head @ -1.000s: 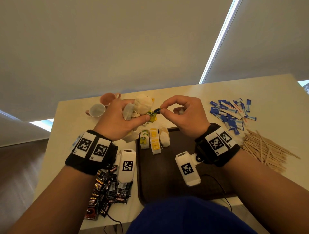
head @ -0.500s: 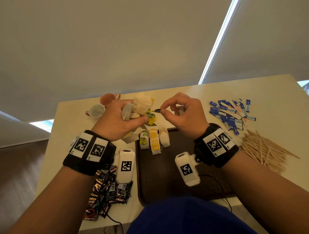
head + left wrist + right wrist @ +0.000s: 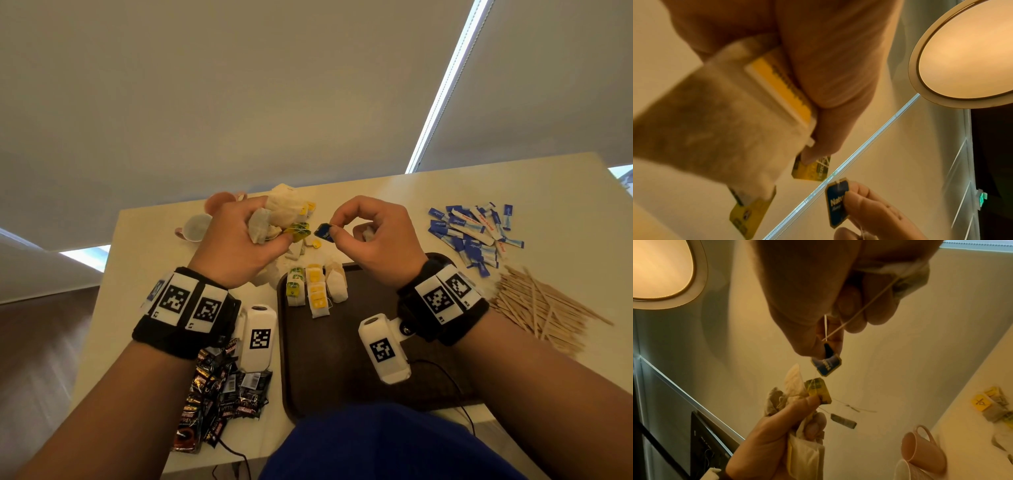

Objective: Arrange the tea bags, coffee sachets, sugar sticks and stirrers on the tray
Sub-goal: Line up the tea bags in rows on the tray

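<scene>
Head view, left hand [image 3: 236, 246] clutching a bunch of tea bags [image 3: 281, 214] above the counter [image 3: 359, 192], right hand [image 3: 373, 240] pinching a blue tag [image 3: 323, 231] beyond the tray [image 3: 342, 359], left wrist view, blue tag [image 3: 836, 199] between fingertips [image 3: 855, 198], right wrist view, string [image 3: 859, 313] running from tag [image 3: 827, 365] across curled fingers [image 3: 849, 305].

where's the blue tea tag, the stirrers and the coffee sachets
blue tea tag [image 3: 324, 231]: head view, middle of the tag.
stirrers [image 3: 534, 305]: head view, middle of the wooden pile.
coffee sachets [image 3: 222, 394]: head view, middle of the dark heap.
</scene>
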`<act>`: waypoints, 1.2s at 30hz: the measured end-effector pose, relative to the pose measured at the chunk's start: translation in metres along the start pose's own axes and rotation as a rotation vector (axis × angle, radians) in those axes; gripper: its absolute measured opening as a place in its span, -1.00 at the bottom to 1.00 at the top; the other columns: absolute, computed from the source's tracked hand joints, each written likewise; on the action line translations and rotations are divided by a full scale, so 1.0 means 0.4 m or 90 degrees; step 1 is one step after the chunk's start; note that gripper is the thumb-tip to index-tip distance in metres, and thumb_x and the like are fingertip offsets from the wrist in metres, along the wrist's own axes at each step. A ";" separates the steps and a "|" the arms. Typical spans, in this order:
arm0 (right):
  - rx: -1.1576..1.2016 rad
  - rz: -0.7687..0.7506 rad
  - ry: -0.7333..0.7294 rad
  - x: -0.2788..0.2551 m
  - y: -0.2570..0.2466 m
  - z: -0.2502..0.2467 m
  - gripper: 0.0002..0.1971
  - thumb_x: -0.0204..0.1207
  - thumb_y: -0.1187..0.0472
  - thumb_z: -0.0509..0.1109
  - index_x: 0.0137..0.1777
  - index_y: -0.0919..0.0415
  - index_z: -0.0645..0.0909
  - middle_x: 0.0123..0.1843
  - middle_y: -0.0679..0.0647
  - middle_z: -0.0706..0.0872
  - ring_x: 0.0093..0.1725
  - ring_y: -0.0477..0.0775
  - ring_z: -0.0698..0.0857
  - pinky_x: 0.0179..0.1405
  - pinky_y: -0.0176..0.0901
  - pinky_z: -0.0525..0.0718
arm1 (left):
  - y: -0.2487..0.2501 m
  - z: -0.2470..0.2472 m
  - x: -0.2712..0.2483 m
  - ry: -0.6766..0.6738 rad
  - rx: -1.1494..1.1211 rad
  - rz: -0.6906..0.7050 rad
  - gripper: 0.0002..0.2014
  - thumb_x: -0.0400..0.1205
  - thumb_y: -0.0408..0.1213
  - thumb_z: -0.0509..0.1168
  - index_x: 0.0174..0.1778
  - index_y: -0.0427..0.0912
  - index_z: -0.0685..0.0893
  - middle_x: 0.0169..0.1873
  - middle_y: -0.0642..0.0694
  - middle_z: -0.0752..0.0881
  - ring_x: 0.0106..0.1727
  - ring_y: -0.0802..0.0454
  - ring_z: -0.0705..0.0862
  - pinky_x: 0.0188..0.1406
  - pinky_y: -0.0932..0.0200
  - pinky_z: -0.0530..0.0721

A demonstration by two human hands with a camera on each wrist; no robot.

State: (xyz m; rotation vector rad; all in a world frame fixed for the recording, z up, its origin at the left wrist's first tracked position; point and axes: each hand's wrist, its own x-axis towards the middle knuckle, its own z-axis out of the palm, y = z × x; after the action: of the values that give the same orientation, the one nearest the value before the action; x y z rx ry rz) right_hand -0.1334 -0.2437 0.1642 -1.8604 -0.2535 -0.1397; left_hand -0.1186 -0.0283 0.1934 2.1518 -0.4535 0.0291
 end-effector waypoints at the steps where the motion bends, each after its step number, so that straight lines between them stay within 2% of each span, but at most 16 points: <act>1: 0.001 0.004 -0.002 0.000 -0.001 0.000 -0.87 0.49 0.39 0.51 -0.11 0.15 0.68 -0.16 -0.06 0.71 -0.55 -0.15 0.44 -0.55 -0.42 0.39 | -0.006 0.000 0.000 0.015 0.005 -0.008 -0.68 0.49 -0.26 0.57 -0.11 0.31 0.67 -0.23 0.25 0.74 -0.06 0.22 0.73 -0.04 0.32 0.65; 3: -0.001 0.011 -0.009 -0.001 -0.004 0.000 -0.88 0.50 0.40 0.51 -0.10 0.17 0.69 -0.15 -0.04 0.71 -0.54 -0.17 0.49 -0.54 -0.44 0.40 | -0.011 0.001 -0.001 0.051 0.014 -0.030 -0.85 0.45 -0.01 0.49 -0.14 0.36 0.71 -0.22 0.14 0.77 0.00 -0.07 0.73 0.07 -0.17 0.69; 4: -0.003 0.013 -0.014 -0.001 -0.004 0.001 -0.89 0.50 0.39 0.51 -0.09 0.18 0.69 -0.15 -0.04 0.72 -0.53 -0.18 0.50 -0.53 -0.44 0.41 | -0.008 0.000 -0.003 0.072 0.015 -0.032 -0.87 0.43 0.05 0.45 -0.15 0.40 0.71 -0.24 0.15 0.77 -0.04 -0.09 0.73 0.05 -0.23 0.68; 7: -0.007 0.018 -0.027 0.000 0.000 0.002 -0.90 0.51 0.35 0.51 -0.08 0.14 0.70 -0.13 -0.03 0.73 -0.54 -0.14 0.45 -0.55 -0.33 0.42 | 0.010 -0.002 -0.004 0.098 -0.020 -0.018 -0.90 0.41 0.07 0.43 -0.20 0.39 0.69 -0.32 0.29 0.74 -0.23 0.16 0.72 -0.11 0.00 0.69; 11: -0.015 0.025 -0.033 0.002 0.004 0.002 -0.90 0.51 0.35 0.51 -0.08 0.15 0.71 -0.14 -0.02 0.74 -0.53 -0.14 0.47 -0.54 -0.33 0.43 | 0.014 0.001 -0.003 0.111 -0.058 -0.023 -0.89 0.44 -0.11 0.50 -0.14 0.11 0.77 -0.32 0.04 0.80 -0.26 0.03 0.75 -0.23 0.05 0.72; 13: -0.024 0.026 -0.035 0.002 0.004 0.003 -0.92 0.51 0.37 0.51 -0.08 0.20 0.72 -0.15 0.00 0.74 -0.47 -0.21 0.56 -0.51 -0.43 0.44 | 0.009 0.002 -0.001 0.112 -0.089 -0.033 -0.87 0.46 -0.25 0.50 -0.14 0.07 0.78 -0.37 0.16 0.79 -0.36 0.18 0.71 -0.33 0.21 0.66; 15: -0.028 0.029 -0.040 0.002 0.008 0.005 -0.94 0.50 0.38 0.51 -0.08 0.24 0.73 -0.17 -0.01 0.74 -0.39 -0.27 0.61 -0.47 -0.48 0.44 | 0.010 0.000 0.001 0.094 -0.106 -0.035 -0.78 0.49 -0.40 0.52 -0.14 0.07 0.77 -0.42 0.30 0.75 -0.38 0.32 0.69 -0.31 0.37 0.60; 19: -0.038 0.049 -0.063 0.000 0.025 0.022 -0.94 0.51 0.33 0.52 -0.06 0.19 0.75 -0.20 -0.08 0.73 -0.30 -0.28 0.64 -0.39 -0.50 0.48 | 0.017 0.004 0.002 0.047 -0.100 -0.011 -0.80 0.52 -0.45 0.52 -0.08 -0.04 0.78 -0.42 0.33 0.75 -0.35 0.33 0.72 -0.25 0.43 0.61; 24: -0.013 0.044 -0.062 -0.003 0.036 0.046 -0.88 0.50 0.29 0.54 -0.08 0.04 0.77 -0.21 0.00 0.79 -0.22 -0.14 0.70 -0.32 -0.14 0.63 | 0.030 0.003 0.002 -0.018 -0.100 0.018 -0.72 0.53 -0.43 0.53 0.02 0.06 0.77 -0.17 0.35 0.81 -0.19 0.32 0.78 -0.19 0.45 0.64; 26: 0.022 0.040 -0.030 0.001 0.034 0.046 -0.81 0.50 0.30 0.54 -0.11 -0.05 0.74 -0.16 0.09 0.82 -0.18 -0.01 0.75 -0.34 0.04 0.66 | 0.029 0.001 -0.001 -0.028 -0.123 0.021 -0.73 0.53 -0.40 0.55 0.06 0.03 0.80 -0.01 0.24 0.83 -0.02 0.15 0.81 -0.06 0.24 0.75; 27: 0.040 0.042 -0.014 0.004 0.035 0.045 -0.82 0.50 0.32 0.54 -0.11 -0.03 0.74 -0.14 0.14 0.83 -0.17 0.04 0.77 -0.36 0.07 0.66 | 0.021 0.000 -0.001 -0.012 -0.121 0.021 -0.76 0.52 -0.29 0.56 0.07 0.06 0.82 0.02 0.14 0.84 0.06 0.00 0.81 0.04 0.01 0.78; 29: 0.053 0.056 0.015 0.010 0.038 0.042 -0.88 0.49 0.34 0.55 -0.09 0.10 0.76 -0.17 0.15 0.81 -0.21 -0.05 0.75 -0.38 0.02 0.66 | -0.002 -0.001 -0.002 0.020 -0.090 0.010 -0.74 0.49 0.01 0.53 0.08 0.16 0.82 -0.02 0.04 0.85 0.14 -0.23 0.75 0.11 -0.37 0.69; 30: 0.053 0.066 0.023 0.013 0.041 0.040 -0.90 0.49 0.35 0.55 -0.08 0.16 0.76 -0.19 0.12 0.80 -0.24 -0.14 0.72 -0.39 -0.08 0.64 | -0.012 -0.001 -0.002 0.028 -0.075 -0.001 -0.72 0.47 0.09 0.51 0.09 0.20 0.80 -0.03 0.03 0.84 0.16 -0.30 0.71 0.12 -0.43 0.66; 32: 0.058 0.081 0.030 0.017 0.044 0.036 -0.90 0.48 0.39 0.55 -0.06 0.23 0.76 -0.22 0.03 0.79 -0.26 -0.24 0.70 -0.39 -0.33 0.61 | -0.025 0.002 -0.001 0.020 -0.064 -0.025 -0.77 0.47 0.02 0.51 0.04 0.19 0.80 -0.05 0.02 0.81 0.20 -0.28 0.69 0.16 -0.29 0.68; 34: 0.064 0.082 0.031 0.020 0.043 0.036 -0.88 0.47 0.44 0.54 -0.08 0.23 0.74 -0.20 -0.10 0.75 -0.26 -0.29 0.70 -0.39 -0.45 0.58 | -0.032 0.005 0.001 0.011 -0.099 -0.038 -0.80 0.51 -0.30 0.54 -0.03 0.08 0.78 -0.13 0.09 0.79 0.07 0.06 0.75 0.03 0.17 0.71; 36: 0.066 0.076 0.031 0.021 0.038 0.040 -0.87 0.46 0.46 0.53 -0.09 0.23 0.74 -0.16 -0.16 0.73 -0.24 -0.30 0.70 -0.39 -0.40 0.62 | -0.016 0.017 0.002 -0.006 -0.115 -0.040 -0.74 0.50 -0.48 0.54 -0.09 0.00 0.74 -0.23 0.32 0.76 -0.14 0.34 0.73 -0.17 0.49 0.59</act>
State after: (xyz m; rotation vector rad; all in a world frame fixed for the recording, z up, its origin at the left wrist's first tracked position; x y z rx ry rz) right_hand -0.1220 -0.2320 0.1471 -1.7610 -0.1131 -0.0883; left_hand -0.1168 -0.0307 0.1846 1.9875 -0.3796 -0.0552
